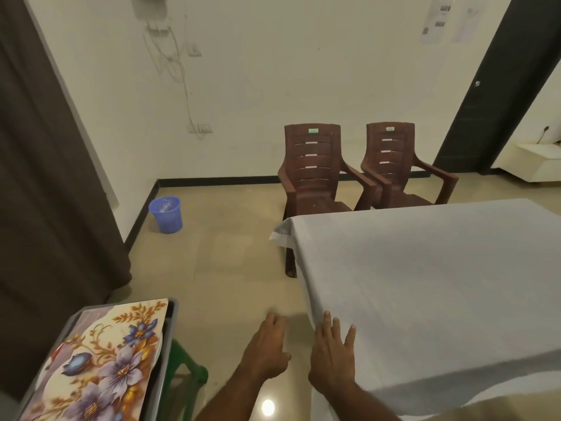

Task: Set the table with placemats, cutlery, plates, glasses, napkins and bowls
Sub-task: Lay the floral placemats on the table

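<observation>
A table under a pale grey cloth (431, 284) fills the right side. My right hand (332, 357) lies flat with straight fingers on the cloth's near left corner. My left hand (267, 347) hovers beside it over the floor, fingers extended, holding nothing. At the lower left a floral placemat (100, 360) lies on top of a grey bin (165, 354). The rim of a white plate (158, 349) shows under the mat's right edge; the bin's other contents are hidden.
The bin rests on a green plastic stool (188, 369). Two brown plastic chairs (315, 171) stand at the table's far side. A blue bucket (167, 214) sits by the wall, a dark curtain (45, 177) hangs at the left, and a dark door (498, 86) is at the right.
</observation>
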